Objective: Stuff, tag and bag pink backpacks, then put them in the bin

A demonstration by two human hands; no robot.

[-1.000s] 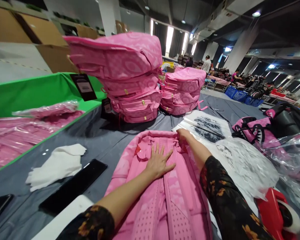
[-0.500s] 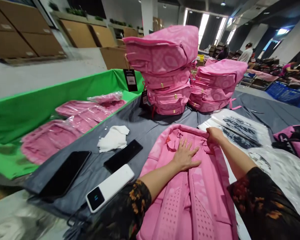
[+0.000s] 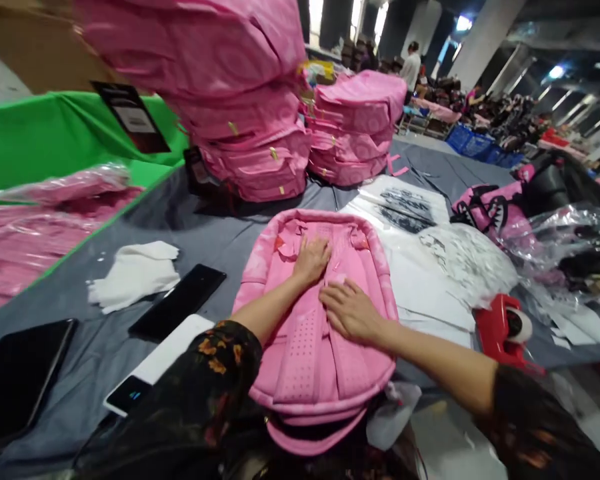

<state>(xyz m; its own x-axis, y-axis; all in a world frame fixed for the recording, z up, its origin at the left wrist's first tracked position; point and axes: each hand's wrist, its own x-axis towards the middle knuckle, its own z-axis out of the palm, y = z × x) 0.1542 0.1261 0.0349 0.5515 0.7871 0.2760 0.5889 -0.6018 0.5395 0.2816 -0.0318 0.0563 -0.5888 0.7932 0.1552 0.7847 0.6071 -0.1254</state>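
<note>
A pink backpack lies on the table in front of me, its padded back panel and shoulder straps facing up. My left hand rests on the upper part of the back panel, fingers laid out over the straps. Lower and to the right, my right hand lies flat on a strap, fingers stretched toward the middle. Both hands press on the fabric without grasping it. A curved pink edge of the bag hangs out at the near end, by a small clear plastic bag.
Stacked pink backpacks rise behind. Left lie a white cloth, a black phone, a white power bank and a black tablet-like device. Right are printed plastic bags and a red tape dispenser. A green-lined bin holds wrapped pink items.
My right hand has let go of the backpack's upper right edge and moved down onto the strap. My left hand stays on the panel. The view has swung right.
</note>
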